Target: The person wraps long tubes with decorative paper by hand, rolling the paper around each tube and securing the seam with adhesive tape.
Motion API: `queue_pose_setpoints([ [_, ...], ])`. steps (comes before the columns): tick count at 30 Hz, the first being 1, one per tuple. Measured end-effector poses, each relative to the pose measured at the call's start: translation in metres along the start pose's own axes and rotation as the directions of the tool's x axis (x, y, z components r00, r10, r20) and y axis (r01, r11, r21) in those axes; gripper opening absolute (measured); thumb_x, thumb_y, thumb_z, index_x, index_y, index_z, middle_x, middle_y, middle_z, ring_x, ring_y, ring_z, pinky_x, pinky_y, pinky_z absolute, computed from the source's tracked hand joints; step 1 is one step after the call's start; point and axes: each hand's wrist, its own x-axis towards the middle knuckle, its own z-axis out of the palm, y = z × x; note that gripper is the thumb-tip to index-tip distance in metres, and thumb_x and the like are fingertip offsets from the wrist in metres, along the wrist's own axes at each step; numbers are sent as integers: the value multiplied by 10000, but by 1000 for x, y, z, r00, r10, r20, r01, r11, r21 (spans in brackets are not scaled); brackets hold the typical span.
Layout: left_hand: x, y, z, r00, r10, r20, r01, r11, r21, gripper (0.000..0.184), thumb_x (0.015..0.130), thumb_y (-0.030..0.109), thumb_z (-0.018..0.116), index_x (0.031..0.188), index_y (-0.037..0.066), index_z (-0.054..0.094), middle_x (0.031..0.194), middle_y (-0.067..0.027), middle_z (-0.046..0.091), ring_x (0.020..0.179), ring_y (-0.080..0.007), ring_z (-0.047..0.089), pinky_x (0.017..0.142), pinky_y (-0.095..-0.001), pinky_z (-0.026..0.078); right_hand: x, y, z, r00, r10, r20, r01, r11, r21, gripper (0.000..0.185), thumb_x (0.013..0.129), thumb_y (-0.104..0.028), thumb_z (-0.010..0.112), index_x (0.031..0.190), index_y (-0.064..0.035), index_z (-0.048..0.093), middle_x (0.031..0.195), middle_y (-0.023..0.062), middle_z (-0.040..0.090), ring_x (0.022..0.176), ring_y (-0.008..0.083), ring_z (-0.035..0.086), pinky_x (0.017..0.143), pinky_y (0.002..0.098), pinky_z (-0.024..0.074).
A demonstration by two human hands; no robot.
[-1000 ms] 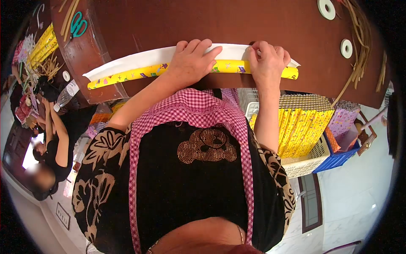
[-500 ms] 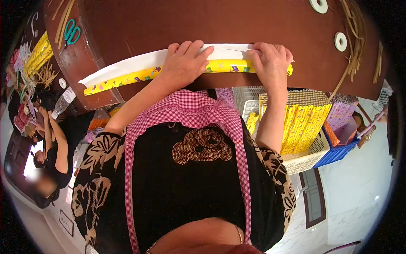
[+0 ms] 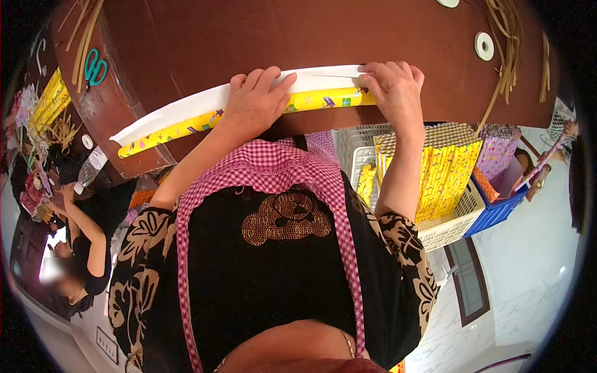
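Note:
A rolled sheet of yellow printed wrapping paper lies along the table's near edge, its white underside showing as a long strip behind the roll. My left hand rests on the middle of it, fingers spread over the white strip. Near the right end, my right hand has thumb and forefinger pressed together at the white edge. A thin strip on the white side runs up to those fingertips; it looks like tape backing, though its kind is hard to make out. The roll's right end is hidden under this hand.
Teal scissors lie at the left of the brown table. A white tape roll and brown paper strips are at the right. Below stand a cream basket of yellow folded paper and a blue basket. A co-worker sits at left.
The view has shifted slightly. My left hand has slid a little left along the roll; my right hand has moved slightly over the roll's right end, and the thin strip looks straighter.

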Motion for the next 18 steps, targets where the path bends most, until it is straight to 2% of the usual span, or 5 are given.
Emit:
queue_pose_setpoints([
  [2, 1, 0, 0, 1000, 9, -17, -9, 1000, 11, 396, 879, 245, 664, 1262, 152, 629, 1162, -37, 548, 1049, -204, 534, 889, -410, 364, 0, 0, 0, 1000, 3, -21, -3, 1000, -1, 115, 854, -218, 683, 917, -136, 735, 843, 22, 678, 916, 231, 596, 965, 439, 352],
  [4, 1, 0, 1, 999, 19, -32, -19, 1000, 20, 383, 876, 252, 661, 1240, 138, 634, 1159, -40, 548, 1028, -204, 536, 884, -405, 375, -2, 1, 0, 999, 33, -17, -33, 999, -33, 123, 869, -233, 687, 936, -137, 725, 870, 6, 678, 935, 202, 598, 998, 408, 331],
  [6, 0, 0, 1, 1000, -2, 7, 2, 1000, 5, 410, 893, 235, 658, 1294, 156, 616, 1167, -42, 540, 1069, -204, 527, 893, -415, 346, -3, 2, 4, 998, 53, -34, -55, 997, -52, 123, 866, -231, 689, 936, -135, 721, 875, 8, 680, 957, 205, 597, 1001, 414, 329],
  [10, -1, 1, 0, 1000, 5, 29, -5, 1000, 11, 407, 904, 234, 650, 1300, 148, 611, 1178, -49, 534, 1083, -203, 518, 899, -420, 339, -3, 0, 10, 990, 95, -101, -102, 993, -64, 124, 856, -228, 694, 933, -132, 710, 895, 13, 687, 992, 226, 587, 1009, 425, 322],
  [18, 0, 2, -1, 999, -12, 41, 13, 1000, -15, 415, 904, 226, 647, 1309, 145, 609, 1189, -57, 543, 1083, -222, 523, 901, -434, 340, -3, -2, 27, 970, 193, -146, -208, 973, -99, 130, 841, -238, 700, 918, -132, 706, 906, 26, 696, 967, 248, 585, 1005, 417, 317],
])
